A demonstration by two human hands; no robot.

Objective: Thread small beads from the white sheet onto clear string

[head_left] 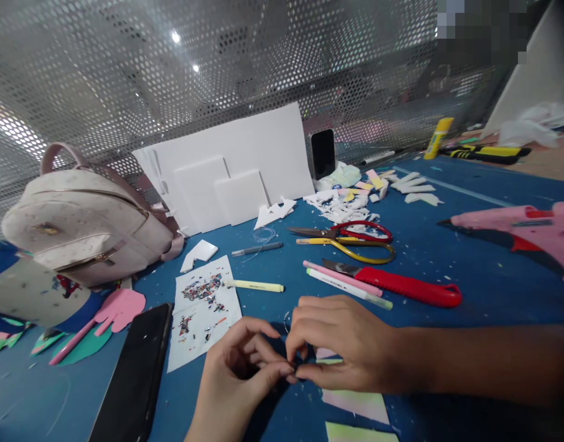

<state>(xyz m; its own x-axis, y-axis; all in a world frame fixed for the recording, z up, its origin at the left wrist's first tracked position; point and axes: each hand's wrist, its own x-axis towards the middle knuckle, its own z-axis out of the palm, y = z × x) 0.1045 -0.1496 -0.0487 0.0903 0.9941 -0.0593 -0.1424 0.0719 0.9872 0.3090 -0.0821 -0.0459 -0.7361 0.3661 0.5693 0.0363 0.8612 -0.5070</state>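
My left hand [238, 374] and my right hand [340, 341] meet low in the middle of the view over the blue table [485, 288]. Both are closed in a pinch, fingertips touching around something tiny and dark that I cannot make out. A thin wire loop shows just above the right fingers. Pale pink and green paper strips [356, 402] lie under and below the right hand. A white sheet [203, 310] sprinkled with coloured glitter bits lies just left of the hands.
A black phone [134, 374] lies at lower left. A red-handled knife [402, 285], pens [346, 285], two scissors [351, 240], a yellow marker [254, 285] sit beyond the hands. Pink glue gun [521, 230] right, pale backpack [79, 224] left, white foam boards [231, 169] behind.
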